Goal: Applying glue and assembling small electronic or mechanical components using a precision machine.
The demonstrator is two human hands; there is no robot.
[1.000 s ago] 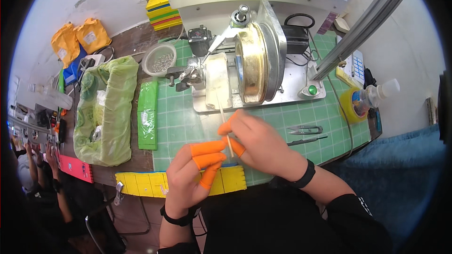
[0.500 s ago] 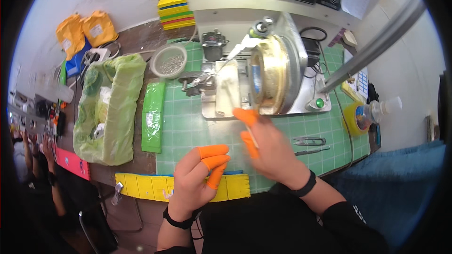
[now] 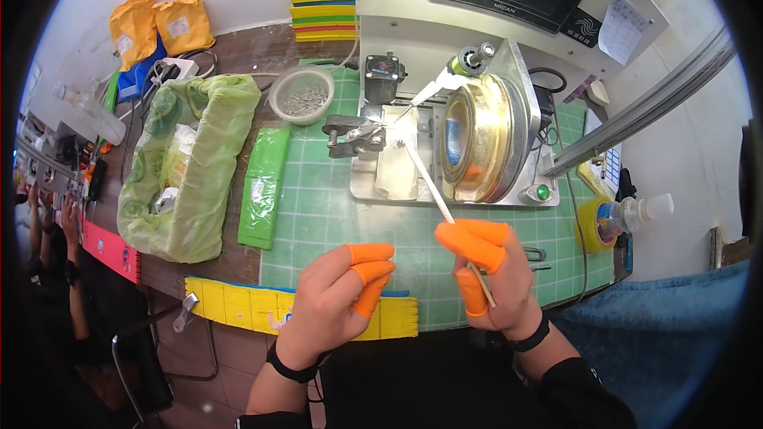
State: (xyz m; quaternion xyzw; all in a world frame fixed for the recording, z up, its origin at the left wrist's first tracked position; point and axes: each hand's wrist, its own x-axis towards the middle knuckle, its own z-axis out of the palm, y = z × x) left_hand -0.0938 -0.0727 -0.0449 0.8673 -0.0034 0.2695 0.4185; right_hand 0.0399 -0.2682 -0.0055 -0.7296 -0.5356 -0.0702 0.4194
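My right hand (image 3: 501, 278) pinches a thin brush (image 3: 429, 183) with a pale stick handle. Its dark tip rests on or just above a cream-coloured block (image 3: 397, 171) on the machine, beside a metal clamp (image 3: 358, 137). Right of the block stands a round brass-coloured wheel (image 3: 489, 135). A white-tipped nozzle (image 3: 429, 94) points down at the clamp. Over the front of the mat, my left hand (image 3: 330, 294) is closed, thumb and fingers together; whatever they hold is too small to make out. Orange finger cots cover fingertips of both hands.
A bowl of small metal parts (image 3: 304, 97), a green packet (image 3: 264, 191) and a bag-lined bin (image 3: 199, 191) stand left. A yellow strip (image 3: 238, 306) lies along the front edge. A slanted metal post (image 3: 644, 103) and a yellow bottle (image 3: 600, 226) are at right. Another person's hands (image 3: 70, 226) show far left.
My right hand has drawn back toward me and right, and the brush now shows along its length. My left hand stays closed in nearly the same place. The view has shifted slightly.
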